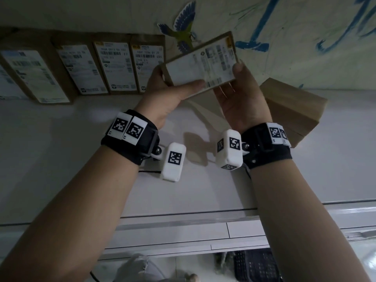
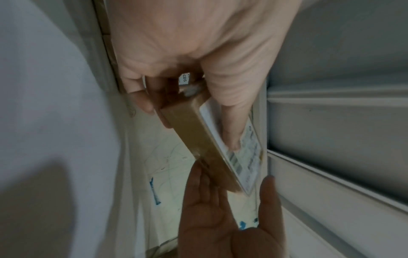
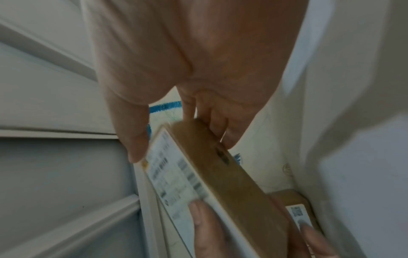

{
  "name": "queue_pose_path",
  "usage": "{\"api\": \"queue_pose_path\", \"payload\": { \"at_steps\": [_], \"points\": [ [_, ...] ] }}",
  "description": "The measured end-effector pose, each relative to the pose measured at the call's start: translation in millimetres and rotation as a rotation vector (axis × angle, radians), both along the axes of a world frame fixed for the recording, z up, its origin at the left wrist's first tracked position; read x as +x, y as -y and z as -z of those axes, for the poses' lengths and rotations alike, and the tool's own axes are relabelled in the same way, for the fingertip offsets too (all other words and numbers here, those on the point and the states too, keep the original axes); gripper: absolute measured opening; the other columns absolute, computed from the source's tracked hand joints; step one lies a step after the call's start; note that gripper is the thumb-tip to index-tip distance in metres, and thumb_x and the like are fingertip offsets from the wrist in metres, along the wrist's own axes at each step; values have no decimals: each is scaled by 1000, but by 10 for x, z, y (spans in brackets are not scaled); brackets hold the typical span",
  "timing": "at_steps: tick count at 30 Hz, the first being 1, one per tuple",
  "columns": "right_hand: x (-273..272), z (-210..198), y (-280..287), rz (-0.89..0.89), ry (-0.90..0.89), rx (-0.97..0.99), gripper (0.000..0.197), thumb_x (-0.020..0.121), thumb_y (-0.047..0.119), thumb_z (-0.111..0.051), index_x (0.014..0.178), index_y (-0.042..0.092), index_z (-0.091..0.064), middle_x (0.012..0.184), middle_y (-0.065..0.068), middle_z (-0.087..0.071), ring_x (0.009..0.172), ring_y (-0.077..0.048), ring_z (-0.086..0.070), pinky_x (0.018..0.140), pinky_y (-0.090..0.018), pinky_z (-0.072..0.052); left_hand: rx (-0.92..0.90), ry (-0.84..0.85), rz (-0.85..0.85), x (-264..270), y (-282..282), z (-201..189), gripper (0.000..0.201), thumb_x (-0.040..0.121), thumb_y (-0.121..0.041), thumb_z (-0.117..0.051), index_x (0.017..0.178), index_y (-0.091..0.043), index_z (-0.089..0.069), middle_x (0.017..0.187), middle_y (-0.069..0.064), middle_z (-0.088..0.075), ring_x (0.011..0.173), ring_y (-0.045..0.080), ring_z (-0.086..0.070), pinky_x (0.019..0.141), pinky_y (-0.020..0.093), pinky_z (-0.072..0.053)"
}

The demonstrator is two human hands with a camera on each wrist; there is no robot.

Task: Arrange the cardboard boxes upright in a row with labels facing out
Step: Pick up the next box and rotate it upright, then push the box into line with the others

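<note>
- The left hand (image 1: 162,94) is gripping one end of a flat cardboard box (image 1: 200,62), its thumb (image 1: 191,85) lying across the white label and its fingers curling behind the box.
- The right hand (image 1: 242,100) is gripping the other end, thumb (image 1: 238,69) pressing on the label side and fingers wrapping round the back.
- The held box is hanging in the air above the white desk (image 1: 81,159), tilting, with its label facing the person, just beside the right end of the row.
- Four boxes in a row (image 1: 85,68) are standing upright along the desk's far edge against the wall, touching side by side, with their labels facing out.
- A plain box (image 1: 293,110) is lying at an angle on the desk towards its far right, showing only bare cardboard.
- In the left wrist view the left hand (image 2: 198,52) is pinching the cardboard box (image 2: 198,139) between thumb and fingers; the picture is blurred.
- In the right wrist view the right hand (image 3: 187,61) is holding the cardboard box (image 3: 220,174) the same way, with the left hand's thumb (image 3: 205,225) lying on the label.
- A paper bird (image 1: 183,31) is sticking on the scribbled wall behind the box.
</note>
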State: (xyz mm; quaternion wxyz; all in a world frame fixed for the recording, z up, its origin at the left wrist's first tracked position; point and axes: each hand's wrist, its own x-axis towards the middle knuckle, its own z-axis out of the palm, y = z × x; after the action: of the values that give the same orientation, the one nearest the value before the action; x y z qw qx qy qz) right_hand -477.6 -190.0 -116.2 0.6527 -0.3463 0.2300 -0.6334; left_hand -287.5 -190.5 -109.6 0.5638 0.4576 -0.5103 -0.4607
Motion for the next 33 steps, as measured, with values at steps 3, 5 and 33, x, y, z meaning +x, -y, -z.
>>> {"api": "queue_pose_path", "payload": {
  "at_steps": [3, 5, 33],
  "points": [
    [47, 39, -4, -39, -99, -59, 45, 105, 3, -61, 148, 1, -50, 150, -28, -54, 150, -46, -47, 127, -63, -33, -11, 48, 84, -25, -32, 36, 48, 77, -21, -95, 121, -16, -77, 113, -1, -83, 107, 12, -78, 90, 38, -65],
    [65, 53, -20, -35, -181, -15, 45, 103, 6, -65, 146, 7, -52, 151, -20, -61, 144, -41, -56, 123, -61, -40, 4, 12, 70, -28, -60, -9, 32, 89, -29, -86, 118, -21, -78, 112, -4, -83, 105, 11, -79, 88, 33, -65],
    [562, -52, 875, 301, -911, -17, 38, 96, 3, -75, 126, 22, -63, 124, -7, -76, 115, -27, -74, 96, -54, -64, 378, -597, -258, 371, 375, 29, 38, 105, -13, -53, 140, -22, -64, 126, 4, -73, 117, 20, -66, 84, 31, -44]
  ]
}}
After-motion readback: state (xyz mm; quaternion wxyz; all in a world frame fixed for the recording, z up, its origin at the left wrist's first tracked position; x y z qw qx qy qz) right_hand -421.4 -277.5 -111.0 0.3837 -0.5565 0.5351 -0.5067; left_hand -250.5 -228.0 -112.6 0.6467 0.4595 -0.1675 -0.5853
